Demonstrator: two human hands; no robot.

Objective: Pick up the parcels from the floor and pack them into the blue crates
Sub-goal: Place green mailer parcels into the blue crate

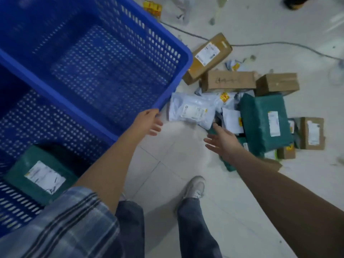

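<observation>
Nearest the lens, a plaid grey-blue shirt sleeve (61,220) covers the upper left arm, with blue jeans legs (193,226) and a pale grey sneaker (195,187) on the white tiled floor (167,175) beneath. Using the upper blue perforated plastic crate (104,58) as the landmark: the left hand (151,121) sits at its near corner, thumb on the rim and fingers curled under the edge, so that grip holds the crate corner. A lower blue perforated crate (42,116) lies beneath and nearer than it, and a green plastic-wrapped parcel with a white label (40,175) rests inside that lower crate.

Right of the landmark crate, the right hand (222,140) hangs over the floor with fingers spread wide, holding nothing, just short of the parcel pile. That pile lies on the floor right of the crate: a white poly mailer bag (191,110) just beside the crate corner, a large green wrapped parcel (266,121) further right, three brown cardboard boxes (229,81) beyond them, and a small brown labelled box (313,133) at the far right. A thin grey cable (260,43) crosses the floor beyond the boxes.
</observation>
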